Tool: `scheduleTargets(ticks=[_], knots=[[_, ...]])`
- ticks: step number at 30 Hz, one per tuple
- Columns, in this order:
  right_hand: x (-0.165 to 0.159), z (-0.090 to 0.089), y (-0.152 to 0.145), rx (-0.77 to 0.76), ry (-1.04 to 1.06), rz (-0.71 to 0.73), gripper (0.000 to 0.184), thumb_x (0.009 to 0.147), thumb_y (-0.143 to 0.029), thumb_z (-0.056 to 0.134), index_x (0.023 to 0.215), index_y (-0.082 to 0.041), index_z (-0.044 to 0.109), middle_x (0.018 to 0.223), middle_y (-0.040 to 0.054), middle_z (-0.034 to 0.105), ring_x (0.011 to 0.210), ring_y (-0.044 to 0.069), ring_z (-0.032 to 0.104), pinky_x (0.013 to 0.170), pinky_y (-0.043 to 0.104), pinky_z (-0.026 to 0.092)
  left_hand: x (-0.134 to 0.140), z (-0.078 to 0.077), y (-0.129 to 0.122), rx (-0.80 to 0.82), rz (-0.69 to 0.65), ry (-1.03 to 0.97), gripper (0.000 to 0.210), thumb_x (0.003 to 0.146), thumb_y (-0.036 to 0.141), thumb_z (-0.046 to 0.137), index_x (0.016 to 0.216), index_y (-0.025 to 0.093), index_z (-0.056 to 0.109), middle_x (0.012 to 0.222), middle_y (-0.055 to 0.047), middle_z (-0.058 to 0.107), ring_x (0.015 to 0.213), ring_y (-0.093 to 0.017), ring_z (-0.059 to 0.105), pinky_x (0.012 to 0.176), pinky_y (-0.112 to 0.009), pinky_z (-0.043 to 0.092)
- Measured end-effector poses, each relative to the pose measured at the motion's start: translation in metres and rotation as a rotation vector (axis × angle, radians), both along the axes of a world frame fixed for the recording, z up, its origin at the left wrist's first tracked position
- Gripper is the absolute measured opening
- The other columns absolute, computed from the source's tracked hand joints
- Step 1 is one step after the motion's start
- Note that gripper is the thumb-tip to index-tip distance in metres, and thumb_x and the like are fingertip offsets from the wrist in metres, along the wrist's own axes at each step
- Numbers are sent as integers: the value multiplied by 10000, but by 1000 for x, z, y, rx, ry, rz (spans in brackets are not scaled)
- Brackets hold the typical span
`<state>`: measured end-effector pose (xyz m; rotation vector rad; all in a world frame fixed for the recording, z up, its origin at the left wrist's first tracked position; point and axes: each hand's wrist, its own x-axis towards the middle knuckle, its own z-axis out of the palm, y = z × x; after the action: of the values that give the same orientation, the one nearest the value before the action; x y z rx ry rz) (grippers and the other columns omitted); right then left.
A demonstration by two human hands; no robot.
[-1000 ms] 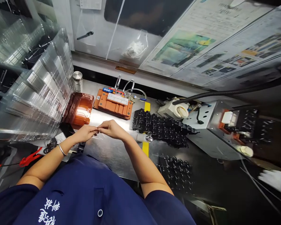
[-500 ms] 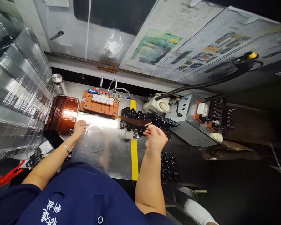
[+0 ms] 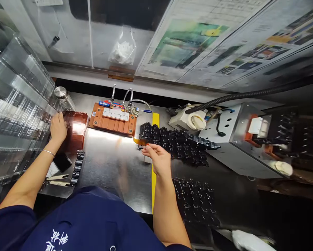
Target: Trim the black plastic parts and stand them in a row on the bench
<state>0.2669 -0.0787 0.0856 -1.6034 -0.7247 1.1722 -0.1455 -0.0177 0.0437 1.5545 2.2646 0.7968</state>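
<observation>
Both hands have shifted leftward since half a second ago: the right hand [image 3: 158, 158] from over the black parts [image 3: 174, 141] toward the orange fixture [image 3: 111, 125], the left hand [image 3: 58, 129] from the right edge of the amber trays [image 3: 79, 134] to their left side. Nearest me, the right thumb and fingers pinch one end of an amber strip [image 3: 139, 141]. It looks thin, light and floppy, likely to curl or crease, so an end is the sensible place to grip. The rest juts left beyond the fingertips, its free end close by the fixture's near right corner; whether they touch, I can't tell. Farther off, the left hand reaches between the amber trays and the clear trays [image 3: 23, 104]; I can't tell whether it grips anything.
</observation>
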Motion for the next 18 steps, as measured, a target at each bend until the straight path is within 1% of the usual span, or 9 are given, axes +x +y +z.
scheduleTargets(ticks=[3, 5, 7, 9, 11, 13, 14, 16, 18], knots=[[-5, -2, 4, 2, -40, 140, 354, 609, -453, 788, 772, -156, 683, 676, 46, 706, 640, 168, 680, 641, 329, 580, 21, -11, -23, -62, -94, 141, 406, 854, 353, 489, 1150, 83, 554, 1318, -282, 514, 1287, -449, 413, 1004, -667, 321], [-1, -5, 3, 29, -133, 250, 306, 679, -451, 740, 773, -163, 698, 677, 46, 696, 631, 167, 658, 614, 317, 554, 32, -13, -34, -91, -109, 197, 435, 851, 374, 460, 1149, 72, 556, 1312, -302, 508, 1265, -494, 412, 957, -715, 318], [5, -10, 0, 85, -263, 372, 230, 745, -399, 687, 769, -172, 715, 677, 39, 676, 600, 151, 613, 557, 284, 505, 48, -10, -31, -101, -140, 235, 423, 866, 357, 414, 1189, 114, 536, 1337, -251, 505, 1281, -471, 401, 971, -715, 306], [9, -15, -2, 142, -366, 481, 172, 787, -327, 637, 759, -185, 729, 668, 32, 652, 575, 133, 569, 518, 258, 456, 80, -3, -10, -118, -263, 241, 361, 887, 323, 381, 1186, 203, 545, 1290, -142, 568, 1262, -375, 455, 1009, -618, 361], [9, -17, -4, 168, -402, 570, 161, 813, -258, 594, 779, -195, 737, 687, 33, 655, 583, 127, 565, 518, 248, 446, 137, 1, 26, -162, -511, 201, 273, 895, 280, 411, 1077, 250, 613, 1148, -74, 653, 1157, -262, 556, 1001, -424, 444], [6, -16, -5, 175, -402, 652, 176, 833, -206, 564, 819, -201, 739, 726, 36, 676, 608, 129, 586, 549, 250, 462, 212, -1, 70, -210, -764, 146, 194, 865, 221, 516, 996, 247, 656, 1093, -53, 675, 1080, -202, 599, 953, -301, 470], [4, -13, -6, 181, -400, 683, 184, 842, -186, 555, 839, -202, 739, 751, 38, 686, 631, 133, 600, 576, 254, 473, 252, -4, 91, -224, -855, 123, 193, 861, 192, 536, 1003, 234, 659, 1098, -51, 671, 1077, -192, 599, 944, -292, 472], [0, -9, -7, 205, -403, 711, 198, 856, -159, 543, 867, -204, 736, 776, 39, 692, 675, 139, 620, 632, 261, 488, 325, -9, 131, -245, -954, 89, 198, 900, 188, 514, 1051, 183, 642, 1143, -74, 641, 1086, -205, 590, 949, -359, 474], [-2, -6, -9, 227, -410, 710, 209, 863, -138, 536, 881, -205, 733, 780, 38, 687, 711, 143, 628, 664, 259, 490, 376, -15, 164, -276, -1007, 52, 307, 904, 305, 562, 1166, 147, 580, 1196, -99, 596, 1059, -223, 593, 898, -438, 504]])
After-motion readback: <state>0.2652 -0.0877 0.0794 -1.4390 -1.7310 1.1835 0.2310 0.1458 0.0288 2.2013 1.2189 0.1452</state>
